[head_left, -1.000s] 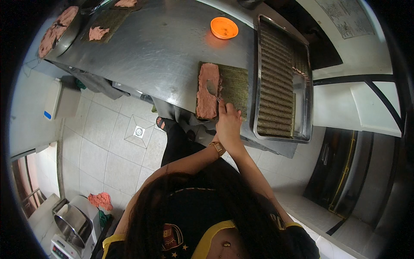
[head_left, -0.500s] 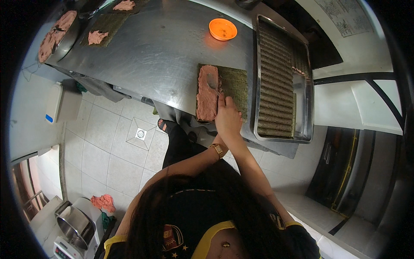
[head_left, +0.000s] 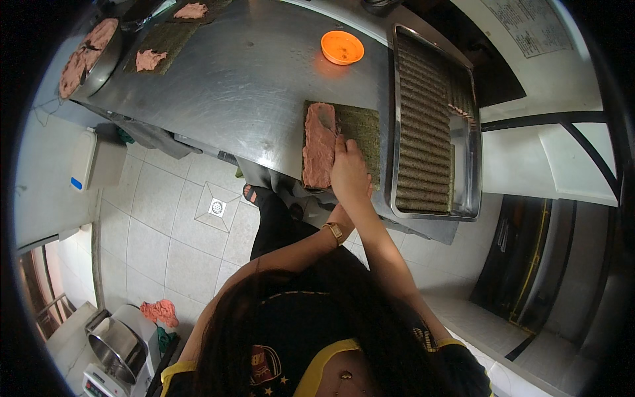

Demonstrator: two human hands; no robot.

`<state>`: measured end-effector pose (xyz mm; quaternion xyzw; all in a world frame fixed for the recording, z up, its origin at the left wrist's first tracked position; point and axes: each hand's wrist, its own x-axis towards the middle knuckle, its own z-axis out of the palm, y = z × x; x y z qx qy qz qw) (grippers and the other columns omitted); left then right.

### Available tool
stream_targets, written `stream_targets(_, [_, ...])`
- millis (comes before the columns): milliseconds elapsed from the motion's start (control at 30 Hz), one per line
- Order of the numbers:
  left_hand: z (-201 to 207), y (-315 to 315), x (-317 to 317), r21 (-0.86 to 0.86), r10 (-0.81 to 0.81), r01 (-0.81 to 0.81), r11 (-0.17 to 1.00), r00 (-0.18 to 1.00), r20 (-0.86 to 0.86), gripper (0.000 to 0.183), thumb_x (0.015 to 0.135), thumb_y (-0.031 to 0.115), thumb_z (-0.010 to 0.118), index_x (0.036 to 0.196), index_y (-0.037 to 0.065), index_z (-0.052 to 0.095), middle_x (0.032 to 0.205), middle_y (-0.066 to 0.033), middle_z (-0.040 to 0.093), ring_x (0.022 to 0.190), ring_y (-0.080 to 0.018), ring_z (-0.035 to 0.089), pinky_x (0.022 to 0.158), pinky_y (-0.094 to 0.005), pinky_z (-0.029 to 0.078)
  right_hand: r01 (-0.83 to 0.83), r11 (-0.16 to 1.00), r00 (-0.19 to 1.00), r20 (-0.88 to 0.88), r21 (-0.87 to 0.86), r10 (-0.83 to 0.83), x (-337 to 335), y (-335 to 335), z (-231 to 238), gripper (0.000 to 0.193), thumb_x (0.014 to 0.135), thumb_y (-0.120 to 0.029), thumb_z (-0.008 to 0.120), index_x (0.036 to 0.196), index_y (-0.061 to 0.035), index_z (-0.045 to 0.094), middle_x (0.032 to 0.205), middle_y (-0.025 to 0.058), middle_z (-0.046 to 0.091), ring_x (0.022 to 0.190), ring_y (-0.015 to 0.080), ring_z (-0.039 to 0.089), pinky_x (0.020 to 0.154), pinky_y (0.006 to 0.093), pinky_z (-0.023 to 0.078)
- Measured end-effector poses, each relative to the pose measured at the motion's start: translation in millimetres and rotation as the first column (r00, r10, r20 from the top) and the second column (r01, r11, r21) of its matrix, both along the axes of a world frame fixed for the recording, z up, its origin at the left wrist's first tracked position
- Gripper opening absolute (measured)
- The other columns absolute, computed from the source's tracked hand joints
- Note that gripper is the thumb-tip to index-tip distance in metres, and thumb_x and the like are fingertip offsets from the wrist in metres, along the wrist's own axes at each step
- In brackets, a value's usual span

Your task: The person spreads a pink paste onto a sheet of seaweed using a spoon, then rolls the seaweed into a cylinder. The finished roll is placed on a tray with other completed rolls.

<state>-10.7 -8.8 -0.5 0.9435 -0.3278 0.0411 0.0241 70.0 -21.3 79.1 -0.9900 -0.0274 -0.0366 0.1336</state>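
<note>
Right hand (head_left: 352, 169) grips a spoon (head_left: 327, 120), farther up the paste (head_left: 319, 155) just left of it than a second ago; the left hand (head_left: 340, 218) is mostly hidden, its grip unclear. Seaweed (head_left: 362, 126) lies under the paste; tray (head_left: 462, 165) to the hand's right, bowl (head_left: 342, 47) beyond.

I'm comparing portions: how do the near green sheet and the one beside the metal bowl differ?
The near sheet bears a long pink paste strip; the sheet beside the bowl, a small lump. The right hand is at the near sheet; no hand touches the other sheet. Both lie on the table.
</note>
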Motion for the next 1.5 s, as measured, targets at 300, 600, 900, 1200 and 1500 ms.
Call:
stream_targets(300, [-10.1, 3.5, -4.7, 0.130, -0.171, 0.210, 0.969, 0.951, -0.258, 0.060, 0.091, 0.028, 0.038, 0.143, 0.001, 0.028, 0.153, -0.0140, 0.021, 0.142, -0.0288, 0.017, 0.115, -0.0436, 0.011, 0.061, 0.975, 0.997, -0.052, 0.213, -0.051, 17.4, -12.2, 17.1, 0.039, 0.077, 0.003, 0.052, 0.116, 0.0037, 0.056, 0.105, 0.0220, 0.056, 0.089, 0.0399, 0.060, 0.076, 0.0451, 0.052])
stream_targets(600, [-2.3, -3.6, -2.1, 0.036, 0.013, -0.015, 0.999, 0.999, 0.048, 0.055, 0.092, 0.025, 0.039, 0.142, 0.004, 0.032, 0.152, -0.0116, 0.025, 0.142, -0.0270, 0.017, 0.116, -0.0446, 0.007, -0.168, 0.953, 0.985, 0.089, 0.250, 0.150, 15.3, -0.2, -0.1, 0.045, 0.075, 0.007, 0.051, 0.120, 0.0002, 0.056, 0.097, 0.0207, 0.057, 0.087, 0.0374, 0.060, 0.073, 0.0437, 0.050])
stream_targets(900, [-31.5, -2.5, -2.7, 0.110, -0.242, 0.291, 0.950, 0.914, -0.325, 0.061, 0.088, 0.025, 0.040, 0.142, -0.001, 0.028, 0.151, -0.0208, 0.021, 0.142, -0.0303, 0.014, 0.115, -0.0478, 0.007, 0.077, 0.997, 0.993, -0.087, 0.024, -0.075, -29.4, -17.5, 7.6, 0.049, 0.077, -0.002, 0.055, 0.126, -0.0077, 0.052, 0.103, 0.0160, 0.056, 0.091, 0.0408, 0.060, 0.081, 0.0509, 0.048])
stream_targets(1200, [-19.4, -0.5, -1.2, 0.130, -0.155, 0.169, 0.977, 0.982, -0.112, 0.061, 0.088, 0.025, 0.041, 0.142, -0.001, 0.028, 0.151, -0.0212, 0.020, 0.142, -0.0313, 0.014, 0.115, -0.0480, 0.007, -0.032, 0.999, 0.999, -0.030, 0.015, 0.033, -67.4, -6.6, -1.1, 0.050, 0.079, -0.008, 0.053, 0.129, -0.0100, 0.050, 0.113, 0.0139, 0.053, 0.119, 0.0465, 0.043, 0.104, 0.0573, 0.028])
stream_targets(1500, [-7.9, 0.6, -3.1, 0.134, -0.106, 0.103, 0.986, 0.994, 0.014, 0.061, 0.087, 0.024, 0.041, 0.142, -0.001, 0.029, 0.151, -0.0217, 0.020, 0.142, -0.0323, 0.014, 0.115, -0.0482, 0.007, -0.001, 0.985, 0.997, 0.072, -0.175, 0.014, -82.9, -11.5, -28.1, 0.052, 0.077, -0.008, 0.057, 0.129, -0.0092, 0.050, 0.115, 0.0145, 0.050, 0.123, 0.0446, 0.039, 0.106, 0.0603, 0.024])
